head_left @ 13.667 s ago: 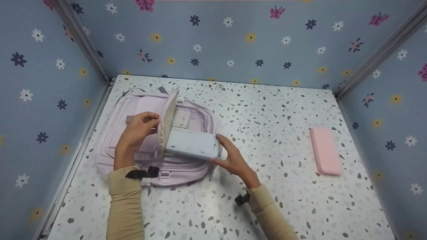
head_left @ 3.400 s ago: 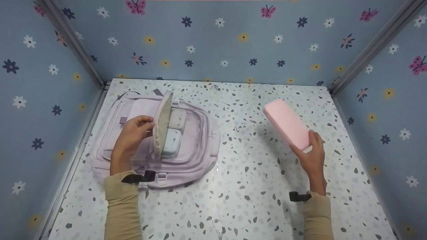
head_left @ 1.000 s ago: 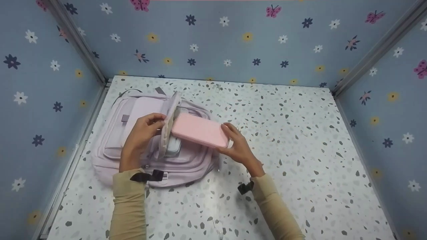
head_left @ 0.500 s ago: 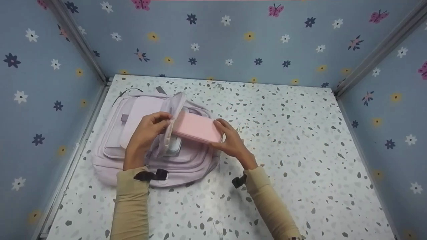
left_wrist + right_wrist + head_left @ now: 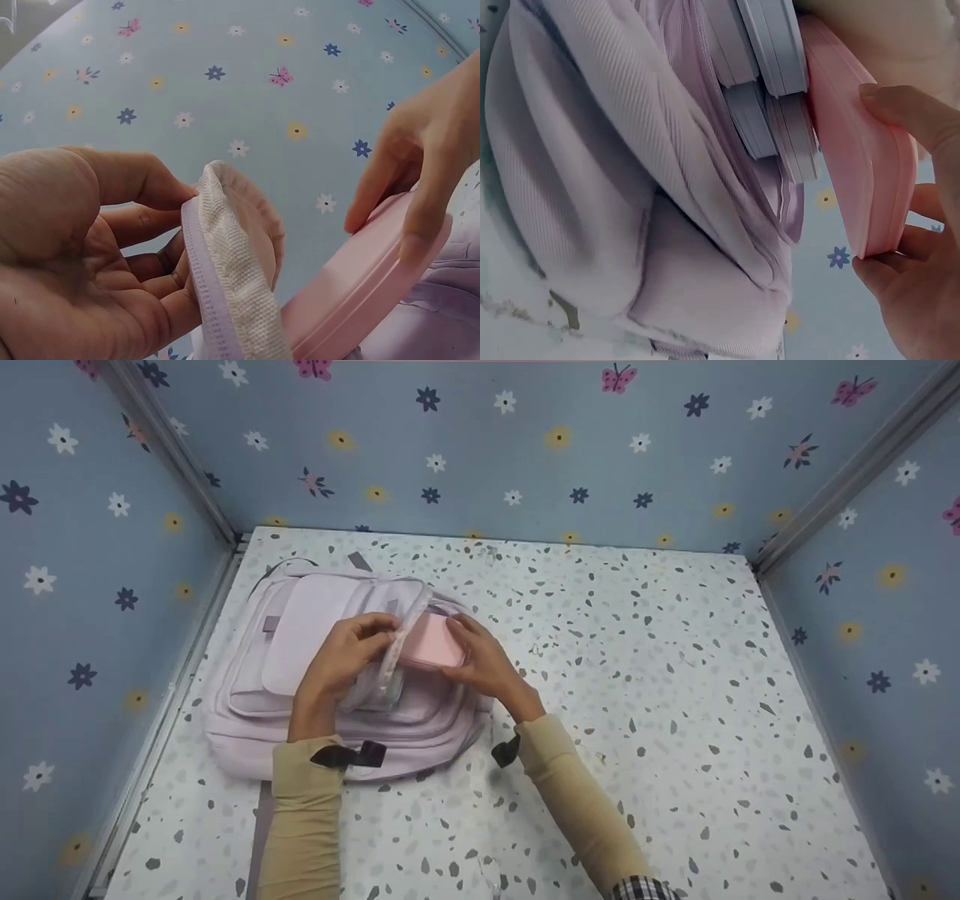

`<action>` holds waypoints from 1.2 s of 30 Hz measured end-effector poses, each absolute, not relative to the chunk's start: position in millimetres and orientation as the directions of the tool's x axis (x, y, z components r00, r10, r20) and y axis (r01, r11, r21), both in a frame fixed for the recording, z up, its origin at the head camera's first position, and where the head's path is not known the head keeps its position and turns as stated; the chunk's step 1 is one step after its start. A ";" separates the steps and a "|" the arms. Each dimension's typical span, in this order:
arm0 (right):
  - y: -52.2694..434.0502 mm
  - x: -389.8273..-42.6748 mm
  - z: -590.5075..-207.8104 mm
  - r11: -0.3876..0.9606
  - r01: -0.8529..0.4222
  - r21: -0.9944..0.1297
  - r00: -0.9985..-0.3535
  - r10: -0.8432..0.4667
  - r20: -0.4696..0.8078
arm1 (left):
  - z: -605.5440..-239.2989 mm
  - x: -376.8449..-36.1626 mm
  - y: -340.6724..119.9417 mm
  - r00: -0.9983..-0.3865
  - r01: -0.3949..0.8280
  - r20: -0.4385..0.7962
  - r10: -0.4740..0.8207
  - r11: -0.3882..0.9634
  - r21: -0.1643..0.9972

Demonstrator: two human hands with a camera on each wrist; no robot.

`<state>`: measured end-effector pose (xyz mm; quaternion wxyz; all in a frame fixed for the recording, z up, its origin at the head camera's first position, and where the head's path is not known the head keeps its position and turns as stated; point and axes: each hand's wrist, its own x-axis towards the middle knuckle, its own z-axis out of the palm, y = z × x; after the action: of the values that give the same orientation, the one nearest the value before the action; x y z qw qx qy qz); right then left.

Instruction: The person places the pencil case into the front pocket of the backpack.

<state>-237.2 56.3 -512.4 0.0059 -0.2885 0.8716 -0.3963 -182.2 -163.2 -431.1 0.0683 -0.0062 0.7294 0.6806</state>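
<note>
A pale lilac backpack (image 5: 307, 637) lies on the table at left in the head view. My left hand (image 5: 345, 656) pinches the edge of its opening (image 5: 225, 262), a lilac fabric rim with cream lining, and holds it up. In my right hand (image 5: 487, 660) is a pink rectangular case (image 5: 862, 150) with rounded corners, gripped at its near end between thumb and fingers. The case's far end is inside the opening, hidden behind the raised rim in the head view. Beside it in the right wrist view, several white and grey cases (image 5: 776, 49) are stacked in the pocket.
The speckled white table (image 5: 637, 697) extends to the right of the backpack. Blue flowered walls (image 5: 510, 450) enclose it at the back and both sides, with metal posts (image 5: 847, 480) at the corners. A grey strap (image 5: 262, 825) shows beside the left sleeve.
The right hand has brought the pink case from the table's right side to the backpack and pushed it leftward, deeper under the rim. The left hand has shifted right, drawing the rim over it.
</note>
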 end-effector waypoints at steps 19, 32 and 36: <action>44.5 -210.3 -529.4 0.558 -0.481 -0.676 -0.868 -0.413 0.277 | -425.3 -183.4 -160.6 -0.990 -0.124 -0.130 0.054 0.093 0.988; 36.2 -191.0 -535.8 0.606 -0.631 -0.484 -0.773 -0.546 0.324 | -430.0 -180.9 -156.6 -0.996 -0.073 -0.076 0.053 0.047 0.996; 23.1 -194.3 -536.2 0.650 -0.650 -0.393 -0.758 -0.527 0.383 | -430.6 -181.4 -154.9 -0.996 -0.057 -0.060 0.067 0.035 0.998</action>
<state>-194.3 23.1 -536.2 -0.1179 -0.3269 0.9007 -0.2608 -181.4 -154.9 -430.6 0.0448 0.0034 0.7180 0.6946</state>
